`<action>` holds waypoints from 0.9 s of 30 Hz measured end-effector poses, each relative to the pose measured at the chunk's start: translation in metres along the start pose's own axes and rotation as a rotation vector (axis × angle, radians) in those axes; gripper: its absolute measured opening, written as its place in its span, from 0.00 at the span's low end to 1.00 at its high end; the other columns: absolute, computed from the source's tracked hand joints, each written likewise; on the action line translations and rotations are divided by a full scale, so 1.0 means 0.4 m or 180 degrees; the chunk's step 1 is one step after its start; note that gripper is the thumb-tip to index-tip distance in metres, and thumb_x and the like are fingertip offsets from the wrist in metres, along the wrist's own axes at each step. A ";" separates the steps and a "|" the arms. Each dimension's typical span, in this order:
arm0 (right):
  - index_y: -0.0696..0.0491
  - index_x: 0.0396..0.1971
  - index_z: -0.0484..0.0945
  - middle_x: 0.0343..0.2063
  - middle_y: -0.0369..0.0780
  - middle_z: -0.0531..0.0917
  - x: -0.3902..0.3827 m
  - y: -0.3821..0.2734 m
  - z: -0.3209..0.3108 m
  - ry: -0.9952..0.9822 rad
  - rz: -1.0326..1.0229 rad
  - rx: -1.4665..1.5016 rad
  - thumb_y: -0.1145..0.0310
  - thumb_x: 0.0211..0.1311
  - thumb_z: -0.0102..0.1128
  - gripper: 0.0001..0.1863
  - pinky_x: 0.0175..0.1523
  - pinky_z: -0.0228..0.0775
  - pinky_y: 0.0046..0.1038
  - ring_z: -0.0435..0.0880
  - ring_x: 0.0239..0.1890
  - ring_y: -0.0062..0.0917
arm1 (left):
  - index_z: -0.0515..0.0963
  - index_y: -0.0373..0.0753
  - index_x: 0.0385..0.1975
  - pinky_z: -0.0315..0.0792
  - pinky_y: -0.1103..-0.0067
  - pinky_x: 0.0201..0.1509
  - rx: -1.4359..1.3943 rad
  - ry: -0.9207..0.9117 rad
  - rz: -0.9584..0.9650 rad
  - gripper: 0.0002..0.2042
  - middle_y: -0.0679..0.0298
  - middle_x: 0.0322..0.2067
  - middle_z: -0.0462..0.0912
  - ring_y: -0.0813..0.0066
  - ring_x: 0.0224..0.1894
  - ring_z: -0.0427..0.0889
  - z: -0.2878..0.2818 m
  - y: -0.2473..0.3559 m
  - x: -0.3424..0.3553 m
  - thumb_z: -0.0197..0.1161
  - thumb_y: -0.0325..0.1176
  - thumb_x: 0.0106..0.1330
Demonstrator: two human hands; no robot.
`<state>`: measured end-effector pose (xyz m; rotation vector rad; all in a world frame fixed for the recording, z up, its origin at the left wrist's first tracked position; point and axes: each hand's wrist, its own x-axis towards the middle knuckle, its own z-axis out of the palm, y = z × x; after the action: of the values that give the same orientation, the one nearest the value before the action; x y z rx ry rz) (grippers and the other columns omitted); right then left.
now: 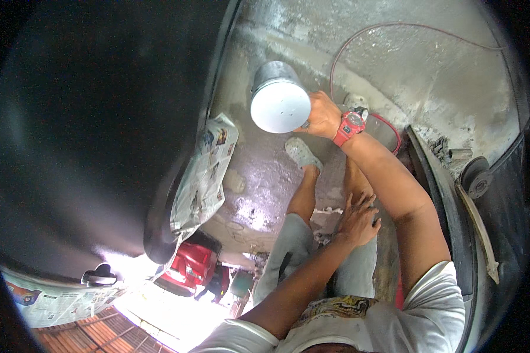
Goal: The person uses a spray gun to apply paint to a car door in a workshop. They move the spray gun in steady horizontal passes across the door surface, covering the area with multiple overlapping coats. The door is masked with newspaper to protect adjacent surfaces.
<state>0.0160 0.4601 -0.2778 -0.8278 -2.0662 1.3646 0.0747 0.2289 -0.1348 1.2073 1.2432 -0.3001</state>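
My right hand (323, 115), with a red watch (351, 125) on its wrist, is closed around the grip of what looks like a spray gun with a metal cup (281, 105). The cup's round pale lid faces me, with a few small dark specks on it. Fingers and cup hide most of the gun's body. A thin red hose (359, 30) runs behind the hand. My left hand (359, 220) holds nothing. It lies on my right leg near the knee, fingers spread.
A glossy black vehicle panel (100, 117) fills the left, with newspaper (203, 176) along its edge. A red vehicle (191, 265) stands beyond. Dark panels (439, 194) and a round disc (476, 176) are at right. The hose loops over the wet-looking concrete floor (394, 70).
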 end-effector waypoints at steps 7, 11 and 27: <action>0.57 0.45 0.77 0.42 0.48 0.82 -0.057 -0.081 0.211 -0.0677 -0.0087 0.0223 0.46 0.64 0.62 0.26 0.45 0.78 0.45 0.85 0.45 0.45 | 0.75 0.35 0.60 0.61 0.55 0.73 -0.0017 0.0912 0.0420 0.24 0.47 0.62 0.75 0.48 0.66 0.71 0.056 -0.063 -0.033 0.63 0.40 0.67; 0.59 0.45 0.78 0.46 0.50 0.83 -0.061 -0.118 0.344 -0.0605 -0.0128 0.0355 0.46 0.66 0.61 0.27 0.45 0.80 0.45 0.86 0.46 0.46 | 0.75 0.39 0.64 0.57 0.61 0.78 -0.3548 0.0560 -0.0621 0.25 0.51 0.69 0.70 0.51 0.74 0.64 0.257 -0.177 -0.048 0.62 0.43 0.69; 0.56 0.45 0.84 0.35 0.52 0.86 0.068 0.060 0.034 0.0638 0.0458 0.0547 0.46 0.70 0.60 0.25 0.43 0.79 0.46 0.86 0.36 0.50 | 0.80 0.40 0.58 0.43 0.48 0.82 -0.1285 0.0525 0.0218 0.22 0.56 0.69 0.69 0.57 0.78 0.56 0.045 -0.034 0.022 0.64 0.45 0.69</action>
<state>-0.0070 0.4789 -0.3025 -1.0095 -1.7399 1.4478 0.0780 0.2124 -0.1521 0.9343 1.3246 0.1022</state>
